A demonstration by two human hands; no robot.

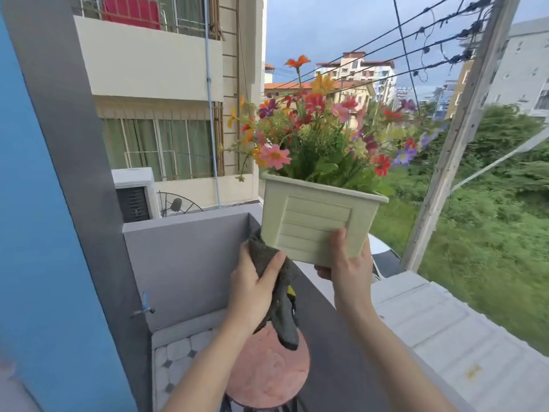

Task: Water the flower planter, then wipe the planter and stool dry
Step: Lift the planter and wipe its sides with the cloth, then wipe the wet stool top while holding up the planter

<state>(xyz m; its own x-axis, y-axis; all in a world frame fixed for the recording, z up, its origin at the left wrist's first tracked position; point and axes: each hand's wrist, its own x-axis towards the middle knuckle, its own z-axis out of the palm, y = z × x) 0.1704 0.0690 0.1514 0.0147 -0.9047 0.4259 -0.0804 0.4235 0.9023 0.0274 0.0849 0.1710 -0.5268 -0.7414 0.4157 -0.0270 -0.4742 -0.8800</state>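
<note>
A pale green rectangular planter (312, 215) full of colourful flowers (323, 129) is held up in the air above the balcony wall, tilted slightly. My right hand (347, 260) grips its lower right corner from underneath, thumb on the front face. My left hand (252, 286) holds a dark grey cloth (276, 289) pressed against the planter's lower left corner; the cloth's loose end hangs down. Below, a round pink stool (267, 373) stands on the tiled floor with nothing on its seat.
A grey balcony wall (184, 263) runs behind and to the right of the stool, with a small blue tap (145, 304) on the left pillar. Beyond the wall are a neighbouring building, a white roof and green ground far below.
</note>
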